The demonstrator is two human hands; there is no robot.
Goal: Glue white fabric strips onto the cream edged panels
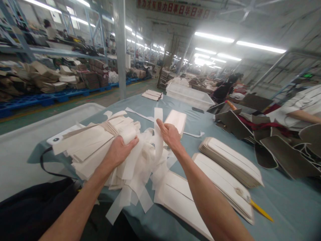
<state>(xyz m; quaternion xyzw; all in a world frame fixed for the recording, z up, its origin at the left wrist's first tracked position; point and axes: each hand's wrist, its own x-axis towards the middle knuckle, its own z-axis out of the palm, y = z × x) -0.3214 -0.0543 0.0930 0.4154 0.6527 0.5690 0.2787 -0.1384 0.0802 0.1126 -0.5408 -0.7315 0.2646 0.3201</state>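
My left hand (pixel 119 152) is closed around a folded bundle of cream strips (pixel 126 133), thumb on the near side. Under and beside it spreads a fanned pile of cream fabric pieces (pixel 87 144). Between thumb and fingers, my right hand (pixel 172 134) pinches a white strip (pixel 158 145), whose short end stands up above the thumb. The rest of that strip runs down into a tangle of loose white strips (pixel 144 197), some hanging over the table's near edge. Just behind the right hand lies a small white stack (pixel 178 117).
Stacks of long white panels (pixel 230 159) lie on the blue-green table cover (pixel 283 201), with a yellow-handled tool (pixel 262 210) on one. Dark panels (pixel 288 150) heap up at right beside a co-worker's sleeve (pixel 304 103). White bins stand behind and left; a black phone-like object (pixel 198 109) lies farther back.
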